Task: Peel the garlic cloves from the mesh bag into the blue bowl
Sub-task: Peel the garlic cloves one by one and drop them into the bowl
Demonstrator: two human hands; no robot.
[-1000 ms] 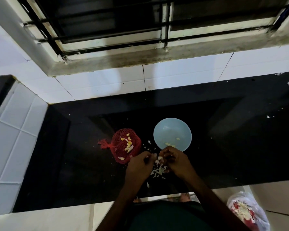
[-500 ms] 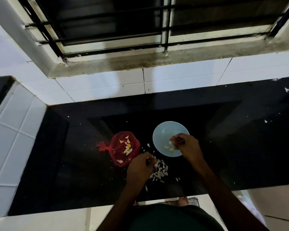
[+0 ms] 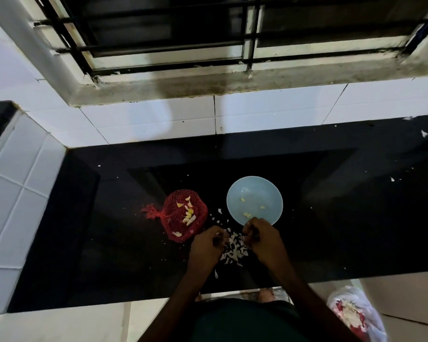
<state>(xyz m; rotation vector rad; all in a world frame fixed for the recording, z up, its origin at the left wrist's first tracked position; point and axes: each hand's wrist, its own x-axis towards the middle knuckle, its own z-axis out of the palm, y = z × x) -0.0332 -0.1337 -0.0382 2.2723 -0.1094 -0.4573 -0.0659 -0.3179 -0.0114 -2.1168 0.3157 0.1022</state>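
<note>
- The counter [image 3: 344,218] is bare toward its right edge and back edge; ample room is judged available there.
- The mesh bag [image 3: 183,214], left of the blue bowl [image 3: 254,201], still holds several cloves; most work is judged outstanding.
- Few peeled cloves [image 3: 246,215] are seen in the bowl.
- The left hand [image 3: 205,245] and right hand [image 3: 263,239] are curled near the front edge; contents cannot be told.
- Peelings [image 3: 234,251] lie between them.

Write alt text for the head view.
Two hands, left hand and right hand, work over a pile of garlic skins on a black counter, between a red mesh bag and a blue bowl holding a few peeled cloves.
</note>
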